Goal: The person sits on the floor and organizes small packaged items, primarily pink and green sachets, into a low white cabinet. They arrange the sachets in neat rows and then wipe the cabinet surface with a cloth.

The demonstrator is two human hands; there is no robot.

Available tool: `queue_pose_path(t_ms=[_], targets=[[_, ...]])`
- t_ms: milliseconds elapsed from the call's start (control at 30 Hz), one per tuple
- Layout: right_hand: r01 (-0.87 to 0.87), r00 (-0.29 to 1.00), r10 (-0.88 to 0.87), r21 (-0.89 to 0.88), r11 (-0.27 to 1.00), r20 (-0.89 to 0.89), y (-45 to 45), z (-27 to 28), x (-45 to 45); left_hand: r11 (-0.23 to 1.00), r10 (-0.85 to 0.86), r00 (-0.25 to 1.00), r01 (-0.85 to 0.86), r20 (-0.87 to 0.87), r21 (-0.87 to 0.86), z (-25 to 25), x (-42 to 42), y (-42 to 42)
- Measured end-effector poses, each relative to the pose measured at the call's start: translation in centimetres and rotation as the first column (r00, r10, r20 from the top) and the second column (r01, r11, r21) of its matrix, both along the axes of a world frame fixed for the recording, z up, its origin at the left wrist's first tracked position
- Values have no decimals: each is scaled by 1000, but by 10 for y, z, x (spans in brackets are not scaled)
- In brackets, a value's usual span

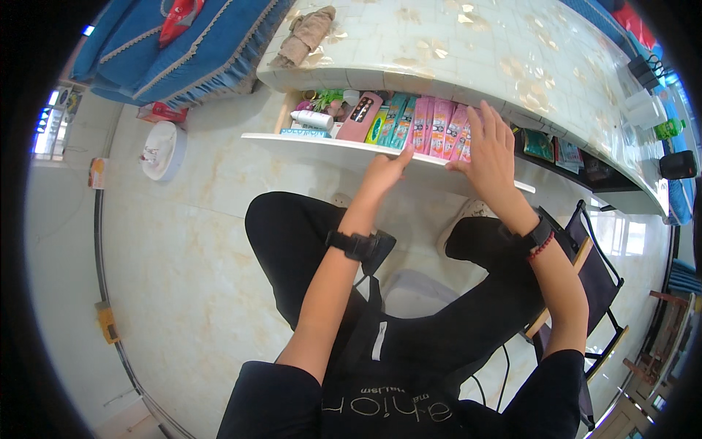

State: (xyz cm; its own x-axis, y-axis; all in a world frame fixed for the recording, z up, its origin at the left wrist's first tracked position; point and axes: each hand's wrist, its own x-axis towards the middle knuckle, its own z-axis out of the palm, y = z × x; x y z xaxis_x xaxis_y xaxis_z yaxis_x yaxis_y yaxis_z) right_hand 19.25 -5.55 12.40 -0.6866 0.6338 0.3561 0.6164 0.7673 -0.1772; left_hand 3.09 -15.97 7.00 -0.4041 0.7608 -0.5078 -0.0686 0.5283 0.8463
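Observation:
My left hand (385,171) is at the white front of a pulled-out drawer (307,139), its thumb reaching the top rim. Its other fingers are bent and partly hidden, so a grip cannot be made out. Fingers apart, my right hand (490,148) is over the drawer's right part, thumb by the front rim, and holds nothing. Pink sachets (440,126) stand in a row between the hands, some hidden behind the right one. Left of them are teal sachets (396,122), a yellow-green packet (376,127), a pink case (360,116) and a white bottle (312,119).
A rolled brown towel (305,37) lies on the glossy patterned table (417,33) above the drawer. Packets (569,155) fill a dark compartment at right. A folding chair (595,285) stands by my right arm. A white basin-like container (163,151) is on the floor at left.

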Motion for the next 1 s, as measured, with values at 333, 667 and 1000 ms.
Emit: queue_pose_path(t_ms=[333, 667, 1000], targets=[[42, 997, -53, 166, 985, 61, 48, -21, -17, 990, -62, 993, 75, -103, 121, -21, 0, 46], [52, 998, -36, 473, 879, -42, 83, -47, -32, 955, 15, 977, -77, 211, 288, -4, 4, 96], [94, 995, -85, 568, 818, -42, 100, -69, -40, 941, 26, 998, -47, 65, 334, -45, -2, 118]])
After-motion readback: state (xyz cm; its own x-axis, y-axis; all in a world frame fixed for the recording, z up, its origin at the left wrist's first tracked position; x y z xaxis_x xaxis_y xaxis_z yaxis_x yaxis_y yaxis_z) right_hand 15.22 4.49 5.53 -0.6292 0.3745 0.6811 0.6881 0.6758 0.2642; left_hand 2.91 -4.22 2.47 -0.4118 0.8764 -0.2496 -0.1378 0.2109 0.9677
